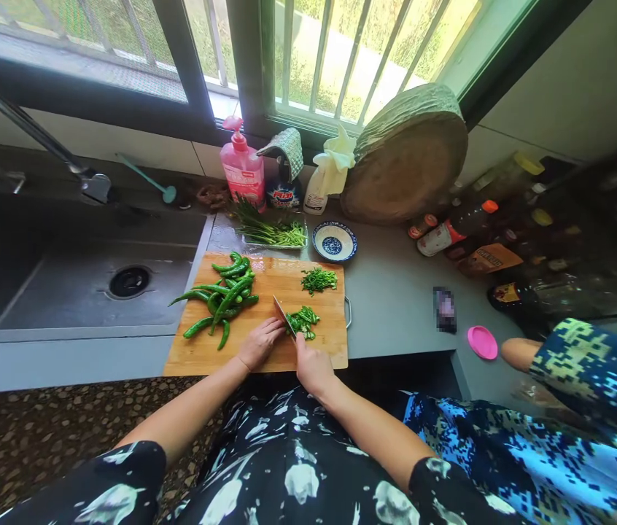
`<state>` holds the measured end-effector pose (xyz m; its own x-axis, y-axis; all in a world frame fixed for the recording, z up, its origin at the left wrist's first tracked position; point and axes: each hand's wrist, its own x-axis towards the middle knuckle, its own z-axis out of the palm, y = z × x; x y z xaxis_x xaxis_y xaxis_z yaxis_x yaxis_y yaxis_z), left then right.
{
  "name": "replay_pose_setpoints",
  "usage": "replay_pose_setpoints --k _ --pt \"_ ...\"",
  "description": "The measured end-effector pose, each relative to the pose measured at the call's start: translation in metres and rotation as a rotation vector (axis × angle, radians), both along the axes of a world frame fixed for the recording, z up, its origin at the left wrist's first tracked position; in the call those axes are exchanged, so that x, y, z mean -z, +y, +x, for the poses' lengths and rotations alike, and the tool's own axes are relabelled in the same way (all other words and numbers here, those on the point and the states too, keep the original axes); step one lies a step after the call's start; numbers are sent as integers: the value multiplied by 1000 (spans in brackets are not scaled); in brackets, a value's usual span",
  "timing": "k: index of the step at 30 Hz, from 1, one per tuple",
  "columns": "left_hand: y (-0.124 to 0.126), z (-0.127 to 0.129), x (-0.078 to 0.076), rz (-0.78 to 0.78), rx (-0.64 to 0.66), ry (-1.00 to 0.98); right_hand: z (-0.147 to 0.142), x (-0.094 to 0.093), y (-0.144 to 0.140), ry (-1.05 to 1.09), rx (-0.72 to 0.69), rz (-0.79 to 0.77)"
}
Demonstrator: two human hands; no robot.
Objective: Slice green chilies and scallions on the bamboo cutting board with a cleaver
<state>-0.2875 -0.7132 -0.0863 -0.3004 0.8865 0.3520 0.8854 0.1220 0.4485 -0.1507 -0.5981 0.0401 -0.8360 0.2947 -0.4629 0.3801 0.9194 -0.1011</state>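
On a wooden cutting board (265, 321), my right hand (313, 364) grips a kitchen knife (283, 312), its blade angled toward the far left. My left hand (262, 343) rests on the board just left of the blade, fingers pressed together; whatever lies under the fingertips is hidden. Sliced green peppers (304, 321) lie against the right side of the blade. Whole green chili peppers (229, 295) are heaped on the board's left part. A small pile of chopped greens (319, 279) sits at its far right.
Behind the board are long green stalks (273, 230), a blue-and-white dish (335, 241) and a pink pump bottle (243, 171). A sink (68, 292) adjoins on the left. Bottles (451, 233) crowd the right, near a pink lid (482, 343) and another person's patterned sleeve (587, 364).
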Motion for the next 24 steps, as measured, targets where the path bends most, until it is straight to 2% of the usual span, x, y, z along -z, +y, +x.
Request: replay_pose_setpoints --k 3,5,11,14,21,24 --pt "-2 -1 0 17 19 21 -13 8 3 52 2 9" --pt "-2 -1 2 42 18 17 -16 7 7 70 2 10" --pt "-1 -3 9 114 22 -27 -1 -19 9 25 -13 -6" --pt "-1 -3 11 117 19 -37 3 -23 5 -37 -6 -15" --pt "-2 -3 10 129 20 -1 -15 5 2 35 8 -6" --pt "-2 -4 10 160 24 -2 -22 6 8 59 21 -16"
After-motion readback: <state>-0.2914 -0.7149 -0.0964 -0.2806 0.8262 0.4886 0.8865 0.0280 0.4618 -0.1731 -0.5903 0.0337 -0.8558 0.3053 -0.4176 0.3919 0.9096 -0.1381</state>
